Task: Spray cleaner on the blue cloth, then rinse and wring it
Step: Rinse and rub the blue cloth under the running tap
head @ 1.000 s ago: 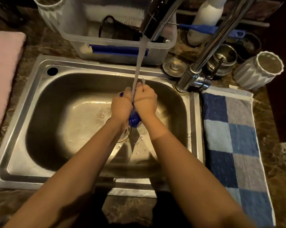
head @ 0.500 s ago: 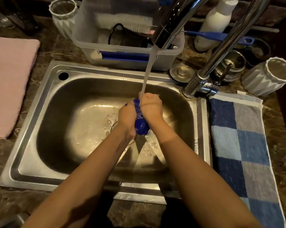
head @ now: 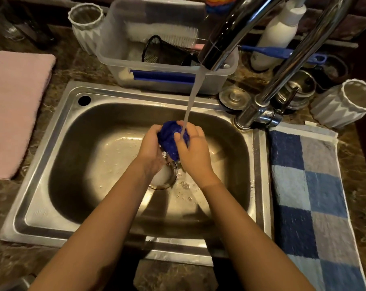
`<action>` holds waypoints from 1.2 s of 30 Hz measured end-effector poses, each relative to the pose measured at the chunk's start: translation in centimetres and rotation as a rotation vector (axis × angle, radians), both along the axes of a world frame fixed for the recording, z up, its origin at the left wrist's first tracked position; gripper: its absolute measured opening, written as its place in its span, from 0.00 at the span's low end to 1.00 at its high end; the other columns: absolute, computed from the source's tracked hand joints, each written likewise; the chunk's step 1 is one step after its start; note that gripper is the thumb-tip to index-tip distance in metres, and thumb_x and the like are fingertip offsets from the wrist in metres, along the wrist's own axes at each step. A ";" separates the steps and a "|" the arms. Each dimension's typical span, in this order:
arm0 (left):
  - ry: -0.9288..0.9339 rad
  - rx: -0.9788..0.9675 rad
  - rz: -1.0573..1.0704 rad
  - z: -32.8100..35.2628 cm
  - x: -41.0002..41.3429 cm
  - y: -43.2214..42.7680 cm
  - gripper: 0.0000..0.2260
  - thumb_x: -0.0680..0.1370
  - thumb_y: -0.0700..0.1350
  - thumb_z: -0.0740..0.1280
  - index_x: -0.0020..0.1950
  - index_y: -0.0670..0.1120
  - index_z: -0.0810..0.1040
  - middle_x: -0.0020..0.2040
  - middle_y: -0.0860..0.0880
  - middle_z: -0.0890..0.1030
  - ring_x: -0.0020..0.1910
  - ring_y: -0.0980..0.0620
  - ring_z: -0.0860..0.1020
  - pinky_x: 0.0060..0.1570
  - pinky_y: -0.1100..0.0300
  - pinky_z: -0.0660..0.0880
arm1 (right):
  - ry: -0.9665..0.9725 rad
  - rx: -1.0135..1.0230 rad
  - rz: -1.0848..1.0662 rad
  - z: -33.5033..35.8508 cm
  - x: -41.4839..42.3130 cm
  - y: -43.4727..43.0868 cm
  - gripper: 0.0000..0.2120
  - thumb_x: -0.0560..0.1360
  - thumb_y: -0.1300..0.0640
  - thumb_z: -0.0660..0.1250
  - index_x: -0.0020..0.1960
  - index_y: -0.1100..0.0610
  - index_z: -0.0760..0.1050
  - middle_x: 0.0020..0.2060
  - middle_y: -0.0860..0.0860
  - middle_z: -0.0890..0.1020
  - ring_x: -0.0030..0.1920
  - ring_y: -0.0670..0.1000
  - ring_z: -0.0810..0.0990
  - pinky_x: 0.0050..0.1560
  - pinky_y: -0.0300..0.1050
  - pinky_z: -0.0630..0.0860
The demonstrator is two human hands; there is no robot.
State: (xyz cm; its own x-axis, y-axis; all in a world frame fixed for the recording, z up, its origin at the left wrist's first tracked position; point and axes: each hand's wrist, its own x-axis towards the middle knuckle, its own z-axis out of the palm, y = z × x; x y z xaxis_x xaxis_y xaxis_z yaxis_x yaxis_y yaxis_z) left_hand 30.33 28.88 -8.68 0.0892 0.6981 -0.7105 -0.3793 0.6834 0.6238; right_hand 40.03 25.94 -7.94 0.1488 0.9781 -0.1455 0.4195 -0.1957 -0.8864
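The blue cloth is bunched into a wet ball over the middle of the steel sink. My left hand cups it from the left and my right hand presses it from the right. Both hands grip the cloth. Water runs from the chrome faucet in a stream that lands on the cloth and my right fingers. Part of the cloth is hidden between my palms. A white bottle stands behind the faucet.
A clear plastic bin with a brush and a black mesh cup sits behind the sink. A pink towel lies left, a blue checked towel right. White ribbed cups and metal lids crowd the back right.
The cloth was squeezed thin between my fists; now it is a rounder ball, more exposed under the stream. My hands have loosened around it slightly.
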 end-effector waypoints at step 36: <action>0.780 0.505 -0.053 0.3 2.0 -0.9 0.17 0.82 0.49 0.56 0.33 0.50 0.73 0.32 0.49 0.77 0.34 0.53 0.76 0.38 0.60 0.72 | 0.102 -0.194 -0.162 0.1 -0.2 1.6 0.19 0.80 0.45 0.52 0.37 0.51 0.73 0.31 0.49 0.77 0.34 0.46 0.77 0.33 0.37 0.69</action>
